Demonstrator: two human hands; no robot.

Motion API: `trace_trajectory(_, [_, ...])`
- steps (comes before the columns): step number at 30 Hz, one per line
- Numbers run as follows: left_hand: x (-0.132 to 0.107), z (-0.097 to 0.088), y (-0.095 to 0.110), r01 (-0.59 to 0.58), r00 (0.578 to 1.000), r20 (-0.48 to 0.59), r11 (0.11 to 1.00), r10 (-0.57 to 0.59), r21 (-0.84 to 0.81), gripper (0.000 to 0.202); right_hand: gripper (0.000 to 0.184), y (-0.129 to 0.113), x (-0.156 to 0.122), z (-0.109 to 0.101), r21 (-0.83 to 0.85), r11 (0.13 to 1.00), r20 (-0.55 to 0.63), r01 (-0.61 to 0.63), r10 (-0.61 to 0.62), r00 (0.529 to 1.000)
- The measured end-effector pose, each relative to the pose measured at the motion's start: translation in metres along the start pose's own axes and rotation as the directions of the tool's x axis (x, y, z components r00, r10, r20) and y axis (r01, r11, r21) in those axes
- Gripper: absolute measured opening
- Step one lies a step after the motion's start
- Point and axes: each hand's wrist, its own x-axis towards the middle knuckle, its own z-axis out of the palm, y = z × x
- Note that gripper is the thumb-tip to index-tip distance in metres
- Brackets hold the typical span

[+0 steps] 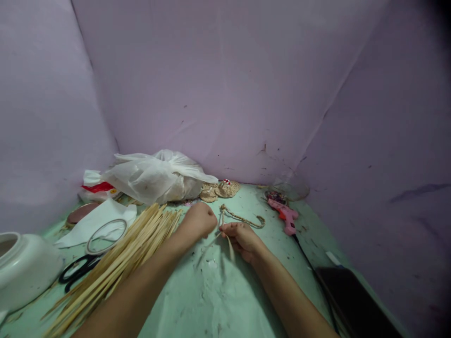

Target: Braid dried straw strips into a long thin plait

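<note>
My right hand is closed, its thumb and fingertips pinching a braid of dried straw-like fibre near its unfinished end. From that pinch the braid runs up, then curves right across the green tabletop, ending in a small hook shape. Loose pale strands hang below the fingertips, slightly blurred. My left hand is curled into a fist just left of the braid, its back towards me. What its fingers hold, if anything, is hidden. Under my left forearm lies a bundle of dried flat strips.
Behind stand a white plastic bag and small woven straw hats. At left are black-handled scissors, a tape roll and a white pot. A pink glue gun with its cord and a dark flat object lie right.
</note>
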Motion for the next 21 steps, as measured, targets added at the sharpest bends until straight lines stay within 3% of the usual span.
trace_trajectory(1, [0.005,-0.002,-0.002,0.038,0.997,-0.064,0.995,-0.044,-0.092,0.014,0.003,0.0,0.0,-0.001,0.019,1.0,0.011,-0.016,0.016,1.0])
trace_trajectory(3, [0.011,-0.001,-0.003,0.143,0.989,0.006,0.959,-0.146,-0.245,0.014,0.006,0.0,0.001,-0.001,0.058,0.998,0.029,-0.032,0.03,0.999])
trace_trajectory(5, [0.013,0.006,-0.002,0.264,0.958,0.199,0.907,-0.207,-0.328,0.012,0.003,0.001,0.0,-0.001,0.079,0.997,0.066,-0.026,0.02,0.998])
trace_trajectory(7, [0.012,0.015,-0.003,0.339,0.911,0.365,0.856,-0.194,-0.39,0.013,0.006,0.001,0.0,-0.002,0.081,0.997,0.123,0.003,-0.013,0.992])
trace_trajectory(10, [0.013,0.023,-0.007,0.357,0.881,0.453,0.82,-0.136,-0.447,0.012,0.006,0.002,0.002,-0.005,-0.004,0.998,0.155,0.063,-0.061,0.986])
trace_trajectory(13, [0.014,0.026,-0.011,0.258,0.915,0.385,0.911,-0.124,-0.321,0.012,0.006,0.002,0.005,-0.01,-0.265,0.945,0.126,0.189,-0.161,0.979])
trace_trajectory(15, [0.013,0.028,-0.01,0.135,0.964,0.249,0.979,-0.093,-0.154,0.013,0.005,0.002,0.005,-0.011,-0.519,0.797,0.097,0.31,-0.305,0.947])
trace_trajectory(17, [0.011,0.031,-0.007,0.019,0.997,0.079,0.999,-0.022,0.039,0.01,0.009,0.0,0.0,-0.009,-0.738,0.57,0.089,0.361,-0.447,0.89])
trace_trajectory(19, [0.009,0.033,-0.005,-0.032,0.998,-0.041,0.982,0.04,0.187,0.008,0.015,-0.003,-0.007,-0.005,-0.862,0.376,0.109,0.34,-0.518,0.849])
trace_trajectory(21, [0.008,0.036,-0.006,-0.036,0.995,-0.079,0.971,0.056,0.238,0.01,0.018,-0.006,-0.016,0.0,-0.926,0.255,0.111,0.278,-0.521,0.846])
